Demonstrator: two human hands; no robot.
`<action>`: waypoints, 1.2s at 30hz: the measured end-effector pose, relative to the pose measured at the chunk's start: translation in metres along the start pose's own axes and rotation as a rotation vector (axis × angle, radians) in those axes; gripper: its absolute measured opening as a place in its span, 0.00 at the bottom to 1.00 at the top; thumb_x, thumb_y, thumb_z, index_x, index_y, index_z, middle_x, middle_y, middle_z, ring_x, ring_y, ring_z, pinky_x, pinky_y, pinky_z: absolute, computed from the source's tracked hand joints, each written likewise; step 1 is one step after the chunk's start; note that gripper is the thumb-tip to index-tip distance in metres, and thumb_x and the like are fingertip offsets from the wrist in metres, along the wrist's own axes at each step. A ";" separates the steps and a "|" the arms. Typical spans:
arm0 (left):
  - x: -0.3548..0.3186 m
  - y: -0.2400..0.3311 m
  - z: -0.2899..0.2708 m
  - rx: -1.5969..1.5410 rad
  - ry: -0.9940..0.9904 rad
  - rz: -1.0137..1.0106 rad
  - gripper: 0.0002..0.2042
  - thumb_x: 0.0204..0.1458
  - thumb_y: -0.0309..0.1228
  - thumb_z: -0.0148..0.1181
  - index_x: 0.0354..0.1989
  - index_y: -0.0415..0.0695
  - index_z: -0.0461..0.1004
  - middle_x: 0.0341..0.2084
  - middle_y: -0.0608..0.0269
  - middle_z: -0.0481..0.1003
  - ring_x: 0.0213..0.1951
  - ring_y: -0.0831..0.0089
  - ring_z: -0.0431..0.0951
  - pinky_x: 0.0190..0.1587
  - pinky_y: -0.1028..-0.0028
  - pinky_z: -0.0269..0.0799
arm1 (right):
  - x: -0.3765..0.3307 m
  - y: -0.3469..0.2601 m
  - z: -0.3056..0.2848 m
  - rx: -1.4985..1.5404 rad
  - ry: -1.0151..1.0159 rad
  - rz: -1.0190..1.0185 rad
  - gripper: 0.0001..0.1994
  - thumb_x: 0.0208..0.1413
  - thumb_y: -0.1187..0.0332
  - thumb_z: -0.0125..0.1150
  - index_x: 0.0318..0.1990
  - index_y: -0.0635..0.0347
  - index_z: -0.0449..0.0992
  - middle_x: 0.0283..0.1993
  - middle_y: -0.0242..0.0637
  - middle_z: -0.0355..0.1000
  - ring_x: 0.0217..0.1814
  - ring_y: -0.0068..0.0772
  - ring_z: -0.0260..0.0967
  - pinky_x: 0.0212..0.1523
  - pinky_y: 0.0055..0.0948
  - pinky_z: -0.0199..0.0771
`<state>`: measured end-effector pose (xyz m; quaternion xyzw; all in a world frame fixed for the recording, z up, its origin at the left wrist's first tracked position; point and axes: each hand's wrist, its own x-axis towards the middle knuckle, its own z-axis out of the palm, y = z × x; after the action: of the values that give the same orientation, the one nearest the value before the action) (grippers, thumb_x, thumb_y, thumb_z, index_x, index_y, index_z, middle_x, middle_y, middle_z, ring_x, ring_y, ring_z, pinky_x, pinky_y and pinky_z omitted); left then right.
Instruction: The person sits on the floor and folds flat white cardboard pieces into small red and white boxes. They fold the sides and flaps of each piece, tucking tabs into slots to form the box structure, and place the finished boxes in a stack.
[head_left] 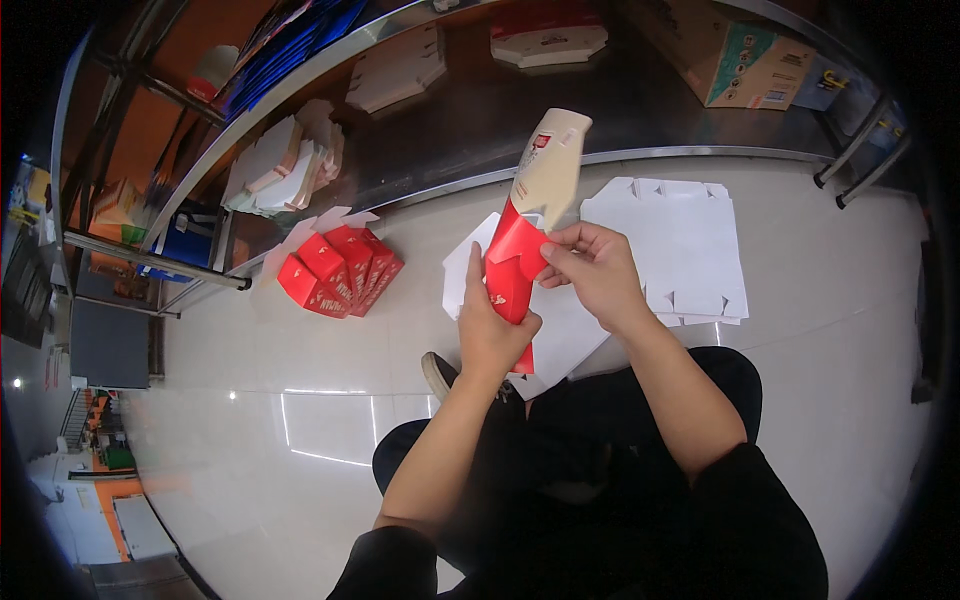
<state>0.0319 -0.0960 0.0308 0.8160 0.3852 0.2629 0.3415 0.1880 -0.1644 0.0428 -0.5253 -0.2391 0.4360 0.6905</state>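
This is looking like a packing workshop or stockroom. Metal shelving is holding stacks of flat white box blanks, a brown cardboard carton is sitting nearby, and folded red boxes and more flat white blanks are lying on the pale tiled floor.

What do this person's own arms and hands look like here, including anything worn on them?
Both forearms are bare and enter from the lower edge. Dark sleeves are pushed up near the elbows. The left hand and right hand are bare: no gloves, watch or rings can be seen. The person also wears dark trousers.
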 end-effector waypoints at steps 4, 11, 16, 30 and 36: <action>0.000 -0.009 0.002 -0.150 0.019 -0.012 0.51 0.37 0.21 0.67 0.73 0.37 0.46 0.53 0.43 0.75 0.48 0.55 0.81 0.51 0.64 0.77 | 0.003 0.021 -0.004 -0.364 -0.015 -0.126 0.15 0.57 0.71 0.65 0.48 0.71 0.77 0.37 0.43 0.79 0.35 0.27 0.78 0.36 0.28 0.78; -0.004 -0.014 0.002 -0.407 -0.006 0.058 0.44 0.45 0.20 0.67 0.73 0.34 0.52 0.53 0.49 0.74 0.54 0.65 0.77 0.54 0.68 0.75 | -0.001 0.043 0.010 -0.028 -0.090 -0.120 0.08 0.64 0.70 0.58 0.45 0.65 0.70 0.38 0.42 0.78 0.35 0.25 0.76 0.37 0.27 0.76; 0.001 -0.036 -0.003 -0.326 0.094 0.188 0.38 0.43 0.25 0.69 0.68 0.33 0.64 0.45 0.47 0.80 0.45 0.67 0.82 0.47 0.71 0.77 | -0.006 0.020 0.014 0.100 -0.092 -0.020 0.08 0.69 0.68 0.53 0.45 0.60 0.61 0.36 0.43 0.76 0.35 0.28 0.76 0.38 0.28 0.77; -0.001 -0.035 -0.014 -0.174 0.369 0.324 0.30 0.41 0.22 0.65 0.59 0.32 0.74 0.27 0.51 0.81 0.28 0.74 0.82 0.35 0.76 0.76 | -0.013 0.027 0.023 -0.279 -0.019 -0.499 0.08 0.60 0.73 0.65 0.42 0.67 0.75 0.37 0.36 0.77 0.37 0.24 0.76 0.37 0.25 0.75; -0.001 -0.027 -0.019 -0.009 0.444 0.385 0.28 0.40 0.22 0.65 0.56 0.32 0.76 0.27 0.49 0.81 0.25 0.66 0.83 0.33 0.74 0.77 | -0.018 0.024 0.028 -0.181 0.018 -0.244 0.13 0.54 0.74 0.72 0.44 0.66 0.76 0.26 0.32 0.74 0.25 0.21 0.71 0.25 0.22 0.71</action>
<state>0.0064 -0.0772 0.0223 0.7950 0.2874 0.4969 0.1964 0.1480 -0.1638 0.0320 -0.5563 -0.3335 0.3208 0.6903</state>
